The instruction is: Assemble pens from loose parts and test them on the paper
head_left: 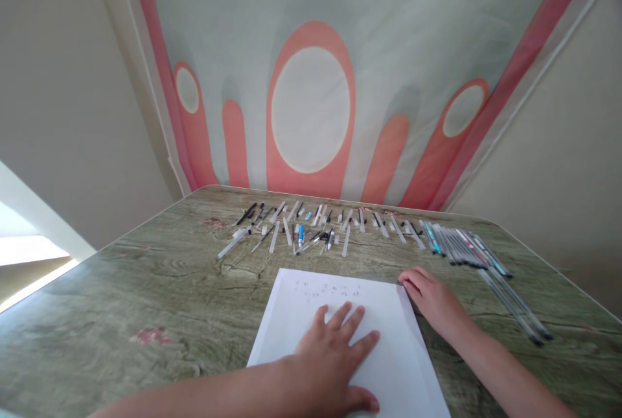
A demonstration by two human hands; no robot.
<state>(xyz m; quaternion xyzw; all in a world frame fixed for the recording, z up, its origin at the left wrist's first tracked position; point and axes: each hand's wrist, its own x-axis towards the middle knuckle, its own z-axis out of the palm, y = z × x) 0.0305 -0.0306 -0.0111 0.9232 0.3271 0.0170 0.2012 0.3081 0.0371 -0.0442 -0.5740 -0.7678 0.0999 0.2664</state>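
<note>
A white sheet of paper (389, 334) lies on the wood-patterned table, with small handwritten marks near its top edge. My left hand (335, 347) rests flat on the sheet, fingers spread. At the paper's upper right corner, the thumb and fingers of my right hand (427, 295) are pinched together on the edge. Whether more than one sheet is there, I cannot tell. Beyond the paper lie loose pen parts (286, 230), among them clear barrels, caps and refills.
A row of pens (457, 244) lies side by side at the right, with two pens (515, 304) apart and nearer me. The table (121, 295) meets a wall covering (311, 107) with pink arches at the back.
</note>
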